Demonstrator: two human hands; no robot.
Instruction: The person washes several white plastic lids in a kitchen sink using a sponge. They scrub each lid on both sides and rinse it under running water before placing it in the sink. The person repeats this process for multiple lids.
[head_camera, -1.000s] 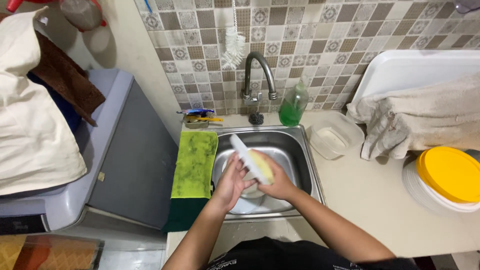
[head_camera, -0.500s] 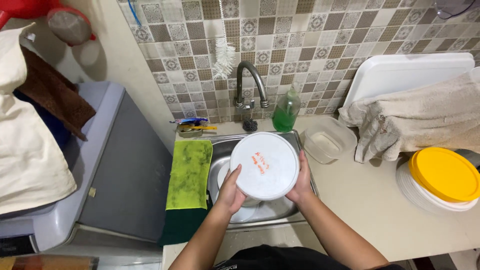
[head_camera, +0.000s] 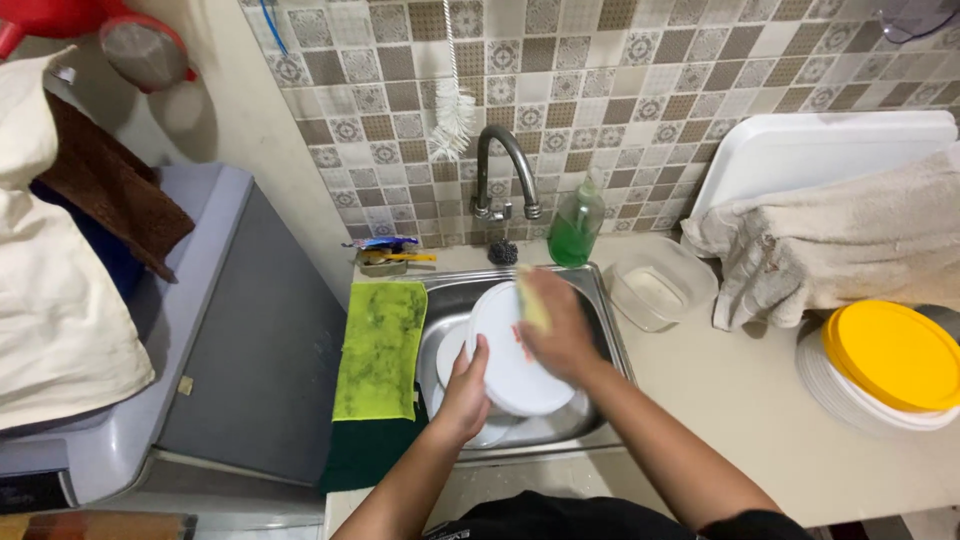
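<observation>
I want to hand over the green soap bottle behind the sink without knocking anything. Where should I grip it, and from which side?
Grip the green soap bottle around its wider lower body, coming from the front right, probably. It stands upright, the faucet is close on its left, and the tiled wall blocks the back, while its neck looks narrow.

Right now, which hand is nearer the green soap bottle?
Right. The right hand presses a sponge on the white plate, just below the soap bottle; the left hand grips the plate's lower left edge, farther off.
</observation>
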